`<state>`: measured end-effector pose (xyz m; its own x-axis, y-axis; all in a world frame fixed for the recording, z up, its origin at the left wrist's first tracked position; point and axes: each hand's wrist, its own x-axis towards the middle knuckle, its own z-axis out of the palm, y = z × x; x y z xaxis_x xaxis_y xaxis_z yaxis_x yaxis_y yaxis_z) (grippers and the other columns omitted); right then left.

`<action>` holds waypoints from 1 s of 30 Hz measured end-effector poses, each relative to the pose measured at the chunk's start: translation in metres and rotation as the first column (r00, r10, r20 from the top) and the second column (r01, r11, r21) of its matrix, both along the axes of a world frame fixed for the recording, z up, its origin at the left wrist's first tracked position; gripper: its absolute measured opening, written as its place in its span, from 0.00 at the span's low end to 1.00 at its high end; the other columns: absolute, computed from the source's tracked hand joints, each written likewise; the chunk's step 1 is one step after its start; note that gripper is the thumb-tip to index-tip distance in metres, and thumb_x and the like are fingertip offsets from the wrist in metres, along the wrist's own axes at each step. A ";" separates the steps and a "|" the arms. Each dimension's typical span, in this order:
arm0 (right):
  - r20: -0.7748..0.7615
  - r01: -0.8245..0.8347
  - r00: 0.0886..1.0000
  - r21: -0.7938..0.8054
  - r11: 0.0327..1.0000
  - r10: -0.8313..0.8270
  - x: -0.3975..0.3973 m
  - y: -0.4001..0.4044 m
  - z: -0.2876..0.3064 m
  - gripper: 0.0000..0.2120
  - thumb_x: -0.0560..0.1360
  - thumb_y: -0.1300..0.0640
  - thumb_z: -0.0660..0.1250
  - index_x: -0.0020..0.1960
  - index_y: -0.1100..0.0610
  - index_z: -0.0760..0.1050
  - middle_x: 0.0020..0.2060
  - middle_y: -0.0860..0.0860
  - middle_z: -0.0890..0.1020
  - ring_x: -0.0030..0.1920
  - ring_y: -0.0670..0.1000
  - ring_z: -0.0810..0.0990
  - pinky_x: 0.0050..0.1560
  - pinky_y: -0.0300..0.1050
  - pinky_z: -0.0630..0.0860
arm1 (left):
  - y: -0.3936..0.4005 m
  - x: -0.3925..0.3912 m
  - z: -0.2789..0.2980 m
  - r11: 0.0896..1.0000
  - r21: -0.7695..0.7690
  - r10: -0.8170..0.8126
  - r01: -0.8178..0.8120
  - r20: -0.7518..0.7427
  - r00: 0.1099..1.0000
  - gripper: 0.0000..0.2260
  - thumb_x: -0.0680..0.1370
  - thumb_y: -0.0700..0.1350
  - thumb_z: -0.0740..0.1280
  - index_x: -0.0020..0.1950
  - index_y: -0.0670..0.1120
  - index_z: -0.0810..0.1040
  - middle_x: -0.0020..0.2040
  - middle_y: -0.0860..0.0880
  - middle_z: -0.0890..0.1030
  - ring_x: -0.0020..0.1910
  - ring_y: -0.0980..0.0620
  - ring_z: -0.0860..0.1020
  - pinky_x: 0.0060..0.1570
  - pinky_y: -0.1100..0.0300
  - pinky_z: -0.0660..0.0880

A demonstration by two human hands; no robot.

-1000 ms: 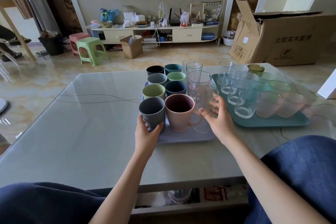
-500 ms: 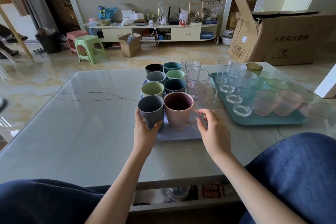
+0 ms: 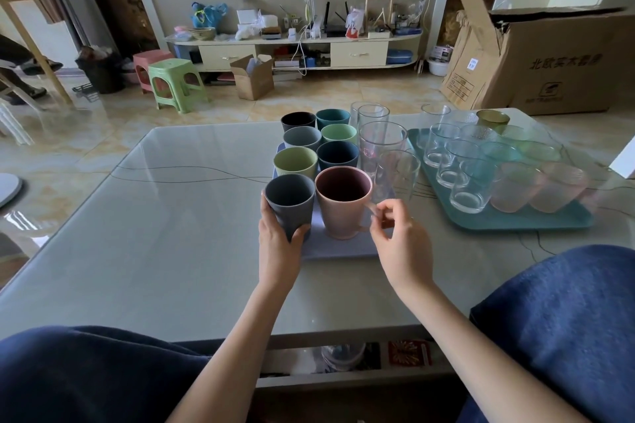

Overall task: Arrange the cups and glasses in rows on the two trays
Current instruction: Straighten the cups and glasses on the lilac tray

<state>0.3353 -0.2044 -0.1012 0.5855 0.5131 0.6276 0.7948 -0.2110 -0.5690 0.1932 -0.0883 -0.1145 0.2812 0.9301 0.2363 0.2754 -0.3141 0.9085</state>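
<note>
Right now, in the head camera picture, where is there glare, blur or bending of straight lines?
Head view: window light glares on the glossy grey table top and the floor at left; the frosted pink glasses on the teal tray look soft and smeared; the wide lens bows the room's edges; the right hand by the pink mug stays fairly sharp.

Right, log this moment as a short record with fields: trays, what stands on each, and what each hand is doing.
near tray: lavender tray, on the table
on it: two columns of coloured cups, then a column of tall clear glasses
far tray: teal tray, to the right
on it: rows of short clear, teal, green and pink glasses
left hand: grips the grey cup at the front left
right hand: pinches the handle of the pink mug
off-tray: amber glass behind the teal tray
</note>
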 end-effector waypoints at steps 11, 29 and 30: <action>-0.044 -0.049 0.998 0.012 0.999 0.049 -0.002 -0.003 0.000 0.05 0.72 0.61 0.69 0.46 0.57 0.74 0.32 0.52 0.81 0.31 0.56 0.79 0.29 0.52 0.76 | -0.008 0.004 0.004 0.999 0.010 0.045 -0.045 -0.022 0.999 0.39 0.73 0.38 0.70 0.77 0.48 0.49 0.72 0.42 0.63 0.69 0.45 0.64 0.61 0.63 0.60; 0.126 -0.074 0.976 -0.570 0.818 0.177 0.011 0.123 0.097 0.07 0.75 0.62 0.64 0.51 0.60 0.79 0.46 0.59 0.82 0.50 0.60 0.78 0.49 0.53 0.78 | 0.112 0.014 0.114 0.989 -0.100 0.062 -0.105 -0.361 0.931 0.11 0.75 0.48 0.63 0.48 0.41 0.73 0.45 0.43 0.74 0.43 0.46 0.72 0.45 0.54 0.72; 0.114 -0.081 0.977 -0.579 0.811 0.179 0.013 0.129 0.095 0.07 0.75 0.62 0.65 0.50 0.60 0.80 0.45 0.58 0.82 0.48 0.59 0.80 0.48 0.52 0.79 | 0.118 0.017 0.116 0.991 -0.123 -0.005 -0.054 -0.439 0.898 0.09 0.74 0.48 0.64 0.42 0.42 0.72 0.42 0.43 0.74 0.40 0.46 0.73 0.44 0.54 0.75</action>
<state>0.3482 -0.0754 -0.0066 0.4076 0.8704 0.2761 0.9053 -0.3458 -0.2467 0.2106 0.0297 0.0011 0.3050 0.9520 -0.0274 0.6606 -0.1907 0.7261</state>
